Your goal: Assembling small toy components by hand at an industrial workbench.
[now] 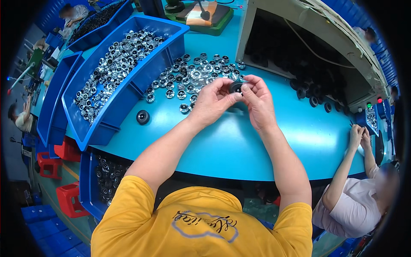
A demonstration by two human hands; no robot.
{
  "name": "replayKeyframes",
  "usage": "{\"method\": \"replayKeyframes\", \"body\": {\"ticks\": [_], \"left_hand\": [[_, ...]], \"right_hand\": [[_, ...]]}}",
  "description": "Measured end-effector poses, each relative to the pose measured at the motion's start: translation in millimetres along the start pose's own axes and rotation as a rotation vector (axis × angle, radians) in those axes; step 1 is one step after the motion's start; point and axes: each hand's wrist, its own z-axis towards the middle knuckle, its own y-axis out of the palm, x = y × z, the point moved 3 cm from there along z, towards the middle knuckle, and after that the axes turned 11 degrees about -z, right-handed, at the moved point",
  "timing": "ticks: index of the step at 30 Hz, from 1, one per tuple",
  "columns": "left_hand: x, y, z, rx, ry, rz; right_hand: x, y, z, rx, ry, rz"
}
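Observation:
Over the turquoise table I hold a small black wheel between both hands. My left hand pinches it from the left, thumb and fingers closed round its edge. My right hand grips its right side with thumb and fingertips. Fingers cover part of the wheel, so its rim shows only partly. Just beyond my hands lies a loose spread of shiny silver wheel hubs with dark centres. A single wheel with a black tyre rests apart, left of my left forearm.
A blue bin full of silver hubs stands at the left. Black tyres lie before a pale box-like housing at the right. Another blue bin sits below the table edge. A co-worker's hands work at far right.

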Motion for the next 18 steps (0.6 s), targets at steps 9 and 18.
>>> {"method": "replayKeyframes", "body": {"ticks": [9,18], "left_hand": [[13.0,1.9,-6.8,-0.064,0.081,0.473],[-0.5,1.8,-1.7,-0.014,-0.121,0.067]], "right_hand": [[1.2,-5.8,1.2,-0.069,0.003,-0.242],[3.1,-0.9,-1.1,0.052,-0.052,-0.087]]}}
